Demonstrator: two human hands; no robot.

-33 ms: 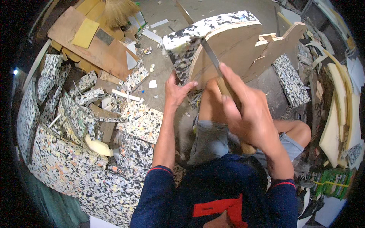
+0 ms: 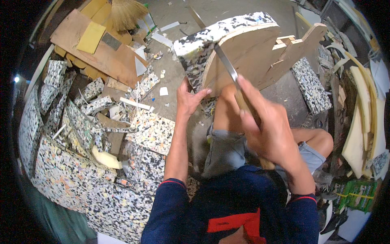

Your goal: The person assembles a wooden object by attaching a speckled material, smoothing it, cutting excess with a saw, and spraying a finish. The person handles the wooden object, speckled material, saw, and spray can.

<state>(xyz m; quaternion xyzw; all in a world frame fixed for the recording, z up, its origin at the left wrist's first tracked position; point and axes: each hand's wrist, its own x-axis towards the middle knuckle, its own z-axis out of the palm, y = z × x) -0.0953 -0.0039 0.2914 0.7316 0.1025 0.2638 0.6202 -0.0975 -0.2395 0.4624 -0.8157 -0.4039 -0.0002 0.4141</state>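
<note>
My right hand (image 2: 270, 128) is closed around the wooden handle (image 2: 247, 101) of a long knife (image 2: 226, 61). Its narrow metal blade crosses the edge of a speckled black-and-white foam slab (image 2: 227, 30), and its far end (image 2: 196, 17) sticks out beyond. The slab lies along the curved rim of a plywood panel (image 2: 243, 55), which stands tilted in front of my knees. At the lower left corner of slab and panel, my left hand (image 2: 189, 99) grips with the thumb in front and the other fingers partly hidden behind.
Speckled foam sheets and offcuts (image 2: 77, 166) are heaped on the left. Farther back lie a brown board (image 2: 97, 51) and a straw broom (image 2: 126, 12). A loose foam block (image 2: 311, 85) rests right of the panel, near curved cream foam strips (image 2: 359, 118) and a green package (image 2: 359, 195).
My right hand has drawn slightly back toward me with the knife. My left hand keeps its hold, and the panel stays nearly in place.
</note>
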